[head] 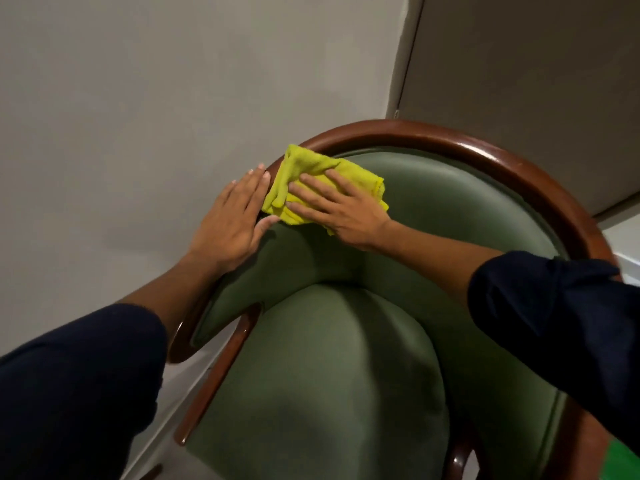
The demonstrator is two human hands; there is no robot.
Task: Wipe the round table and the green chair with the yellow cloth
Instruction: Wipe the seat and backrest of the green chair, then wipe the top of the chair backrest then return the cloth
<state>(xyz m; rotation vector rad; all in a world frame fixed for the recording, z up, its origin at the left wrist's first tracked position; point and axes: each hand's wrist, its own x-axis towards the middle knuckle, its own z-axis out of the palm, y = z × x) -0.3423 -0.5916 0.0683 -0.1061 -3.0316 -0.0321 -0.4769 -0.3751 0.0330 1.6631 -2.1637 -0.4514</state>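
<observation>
Yellow cloth (323,183) lies slantwise under flat right hand (341,207); left hand (228,223) flat.

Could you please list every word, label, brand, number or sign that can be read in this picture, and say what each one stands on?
None: no readable text shows anywhere in the head view.
The yellow cloth is plain, with no tag in view.
The green chair and its wooden rim bear no label or brand.
The wall and the dark sleeves are unmarked.
</observation>
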